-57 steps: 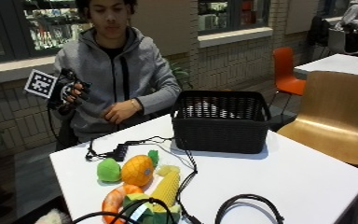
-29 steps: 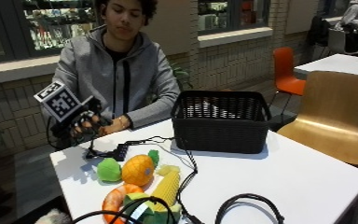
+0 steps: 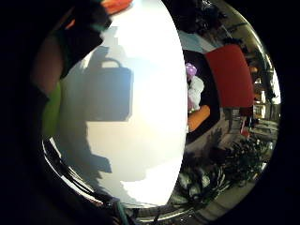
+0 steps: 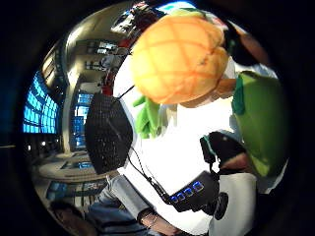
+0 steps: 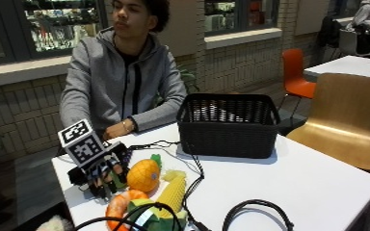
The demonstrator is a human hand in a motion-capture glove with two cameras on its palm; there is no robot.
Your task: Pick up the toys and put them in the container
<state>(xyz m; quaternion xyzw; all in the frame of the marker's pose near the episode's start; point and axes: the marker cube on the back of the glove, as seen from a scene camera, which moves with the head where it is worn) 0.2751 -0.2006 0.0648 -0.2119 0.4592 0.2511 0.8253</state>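
gloved right hand (image 5: 101,169) low over white surface (image 5: 313,187), grip spread, fingers pointing down, holding nothing | orange pineapple toy (image 5: 142,175) upright just beside it, toward black woven plastic basket (image 5: 227,124) | bare hand farther

green toy (image 4: 258,123): mostly covered by gloved right hand (image 5: 105,168) in outside view
carrot (image 5: 117,207): cut by frame bottom
basket (image 5: 227,125) contents: unclear through weave
finger grip: cannot tell
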